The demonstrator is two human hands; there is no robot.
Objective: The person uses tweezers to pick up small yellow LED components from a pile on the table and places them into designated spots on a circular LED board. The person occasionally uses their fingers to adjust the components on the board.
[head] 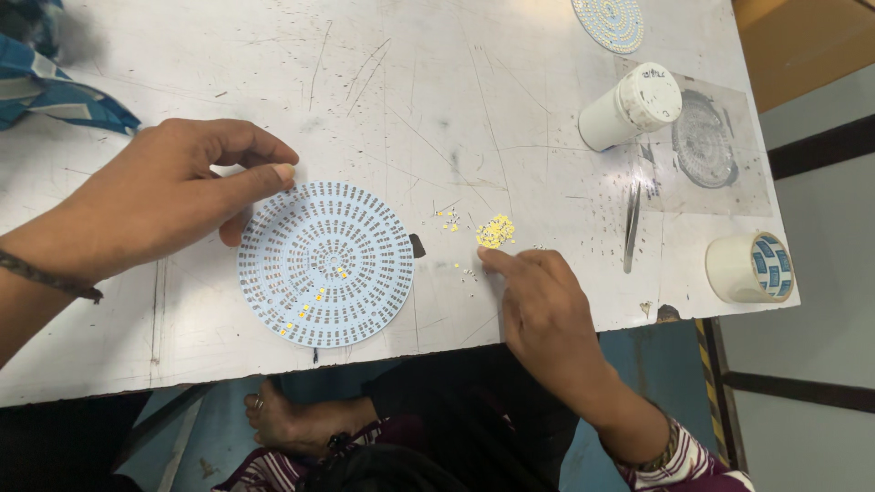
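Observation:
A round pale-blue circuit board [325, 264] with rings of small pads lies flat on the scratched metal table [437, 109]. A few tiny yellow chips sit on its lower left part. My left hand [169, 196] rests at the board's upper left edge, thumb and fingers touching the rim. My right hand [542, 301] is to the right of the board, its forefinger tip pressed on the table just below a small heap of yellow chips [496, 231]. Whether a chip is under the fingertip is hidden.
A white tub [631, 107] lies on its side at the right, beside a clear plastic sheet [706, 146]. Tweezers [631, 228] lie below it. A tape roll [752, 267] sits near the right edge. Another round board [609, 22] is at the top. Blue cloth [46, 77] lies far left.

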